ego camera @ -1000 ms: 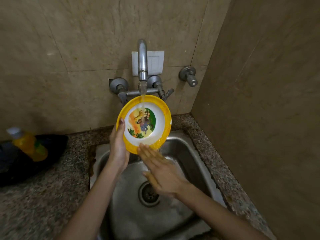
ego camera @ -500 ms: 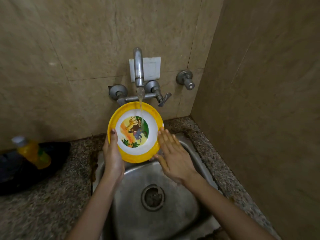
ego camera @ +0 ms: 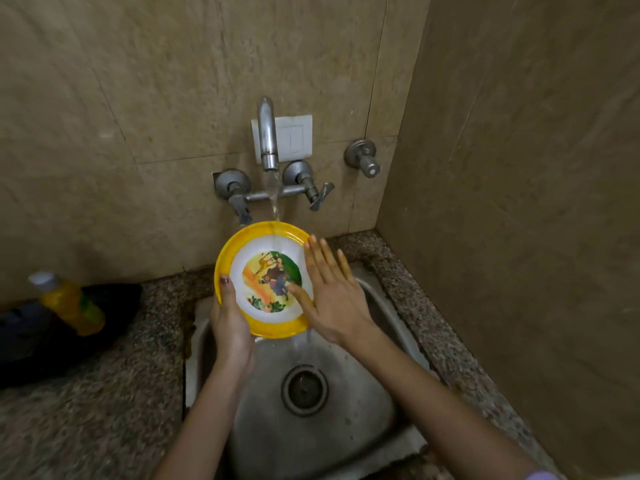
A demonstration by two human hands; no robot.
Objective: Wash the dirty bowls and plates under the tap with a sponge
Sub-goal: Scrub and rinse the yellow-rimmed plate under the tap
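A yellow-rimmed bowl (ego camera: pixel 256 265) with a white inside and a cartoon picture is held tilted toward me over the steel sink (ego camera: pixel 346 427). My left hand (ego camera: pixel 230 327) grips its lower left rim, thumb on the inside. My right hand (ego camera: pixel 332 292) lies flat with fingers spread over the bowl's right side, thumb touching the picture. Water runs from the tap (ego camera: pixel 267 133) onto the bowl's top edge and drips off its bottom into the sink. No sponge is in view.
A yellow soap bottle (ego camera: pixel 71 303) lies on a dark object (ego camera: pixel 114 306) on the granite counter (ego camera: pixel 86 410) at the left. Tiled walls close in behind and at the right. The sink drain (ego camera: pixel 304 389) is open below the bowl.
My right hand rose from below the bowl to its right rim and now lies across its inside. The bowl sits lower under the tap.
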